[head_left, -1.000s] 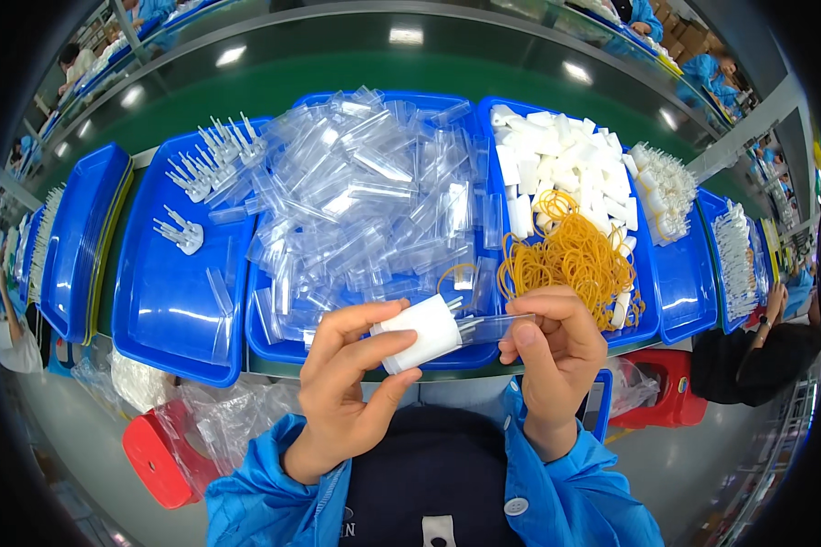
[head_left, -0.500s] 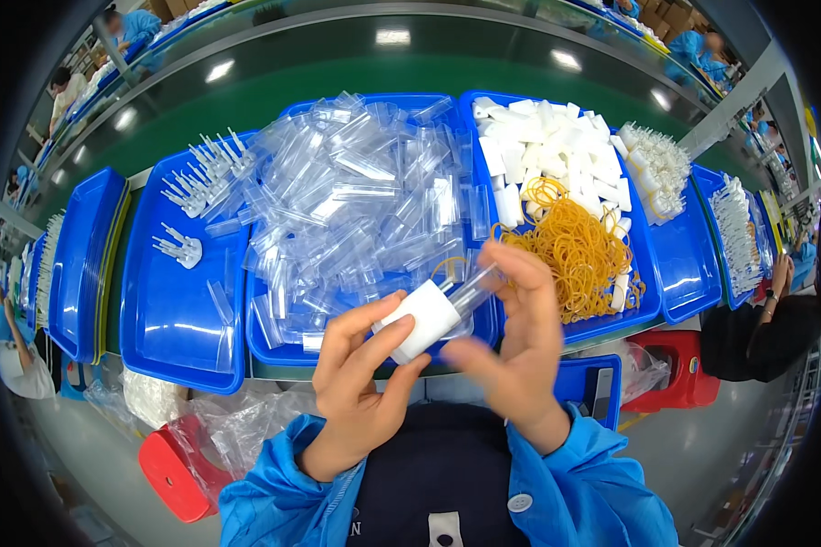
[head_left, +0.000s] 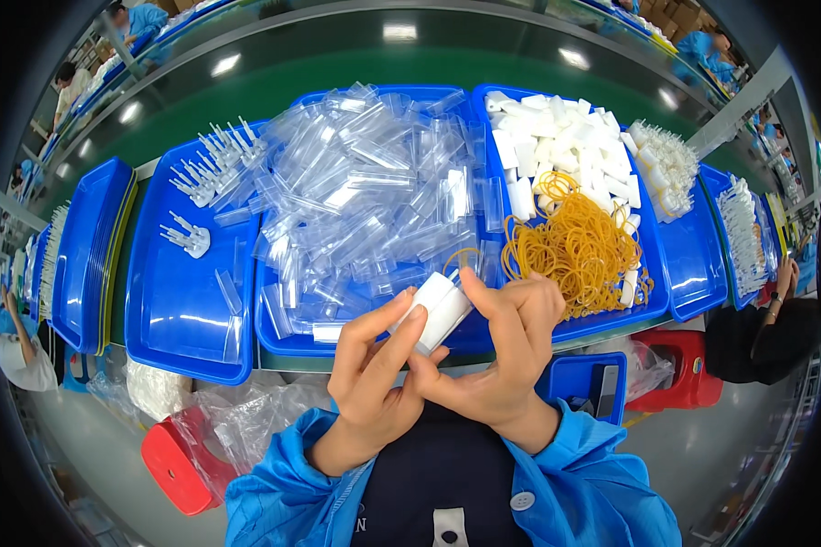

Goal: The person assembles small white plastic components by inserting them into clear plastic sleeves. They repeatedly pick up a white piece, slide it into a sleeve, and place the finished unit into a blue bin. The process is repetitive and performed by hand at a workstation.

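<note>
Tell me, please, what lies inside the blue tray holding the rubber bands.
White pieces crowd its far part; orange rubber bands lie heaped nearer. What is underneath both piles is covered.

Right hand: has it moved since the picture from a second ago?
Yes. Judged against the heap of yellow rubber bands, the right hand has shifted left, closer to the white block in the left hand.

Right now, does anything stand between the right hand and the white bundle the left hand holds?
Nothing visible does: the right hand is at the white bundle, index finger by its far end, thumb by its near end. I can't tell what lies under them.
</note>
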A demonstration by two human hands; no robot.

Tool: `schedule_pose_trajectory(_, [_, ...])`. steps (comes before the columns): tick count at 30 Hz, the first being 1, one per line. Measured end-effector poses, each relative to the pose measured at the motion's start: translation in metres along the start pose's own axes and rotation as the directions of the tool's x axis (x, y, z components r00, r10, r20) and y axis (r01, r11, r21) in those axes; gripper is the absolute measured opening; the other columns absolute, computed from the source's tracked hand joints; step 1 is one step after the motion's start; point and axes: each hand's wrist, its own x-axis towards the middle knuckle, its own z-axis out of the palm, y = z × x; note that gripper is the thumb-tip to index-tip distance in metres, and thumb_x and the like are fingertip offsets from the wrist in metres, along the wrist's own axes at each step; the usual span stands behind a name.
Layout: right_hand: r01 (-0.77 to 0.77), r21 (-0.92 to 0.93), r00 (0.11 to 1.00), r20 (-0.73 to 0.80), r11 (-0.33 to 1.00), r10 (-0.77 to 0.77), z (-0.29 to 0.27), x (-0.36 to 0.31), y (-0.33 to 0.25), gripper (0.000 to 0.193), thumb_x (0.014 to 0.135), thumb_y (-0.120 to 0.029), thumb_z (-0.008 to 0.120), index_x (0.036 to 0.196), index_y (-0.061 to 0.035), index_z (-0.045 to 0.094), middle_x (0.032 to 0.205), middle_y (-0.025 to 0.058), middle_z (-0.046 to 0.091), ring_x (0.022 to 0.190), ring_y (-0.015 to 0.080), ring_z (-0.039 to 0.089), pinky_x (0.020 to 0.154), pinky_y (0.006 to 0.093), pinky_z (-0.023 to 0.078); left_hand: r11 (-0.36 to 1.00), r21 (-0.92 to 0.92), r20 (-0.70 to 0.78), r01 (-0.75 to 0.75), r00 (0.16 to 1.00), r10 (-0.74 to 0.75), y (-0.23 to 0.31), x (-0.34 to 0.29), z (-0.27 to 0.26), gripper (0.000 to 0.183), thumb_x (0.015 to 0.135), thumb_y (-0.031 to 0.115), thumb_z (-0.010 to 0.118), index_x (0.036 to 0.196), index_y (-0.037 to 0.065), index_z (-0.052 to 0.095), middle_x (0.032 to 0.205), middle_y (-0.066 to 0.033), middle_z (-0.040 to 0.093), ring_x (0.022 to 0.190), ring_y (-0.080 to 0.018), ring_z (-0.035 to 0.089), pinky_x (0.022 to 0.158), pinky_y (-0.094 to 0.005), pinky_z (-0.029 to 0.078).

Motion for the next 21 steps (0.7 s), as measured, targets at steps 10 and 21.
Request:
schedule_pose_trajectory(10, [0.027,-0.066,0.939,0.345,0.997,-0.003,-0.015,0.034,0.052,0.039,0.069,-0.002,0.066,0.108,-0.0056,0.062,0.114,0.0108,0.055,0.112,0.0324,0.049,0.098,0.0464,0.033,0.937,-0.276,-0.096,0.212,0.964,-0.247,-0.012,0.003,-0.026,0.056,0.078,-0.008,0.070,0.129,-0.009,0.047,0.125,-0.0200,0.047,0.113,-0.0276,0.056,0.089,-0.0338,0.055])
schedule_pose_trajectory(21, [0.109,-0.103,0.876,0.480,0.989,-0.047,-0.018,0.030,0.041,0.030,0.069,-0.003,0.070,0.096,-0.0123,0.064,0.100,0.0028,0.060,0.112,0.0275,0.052,0.106,0.0516,0.020,0.832,-0.475,0.036,0.286,0.951,-0.307,-0.009,0.011,-0.032,0.045,0.079,-0.009,0.067,0.122,-0.007,0.053,0.126,-0.0199,0.047,0.118,-0.0271,0.053,0.093,-0.0337,0.054])
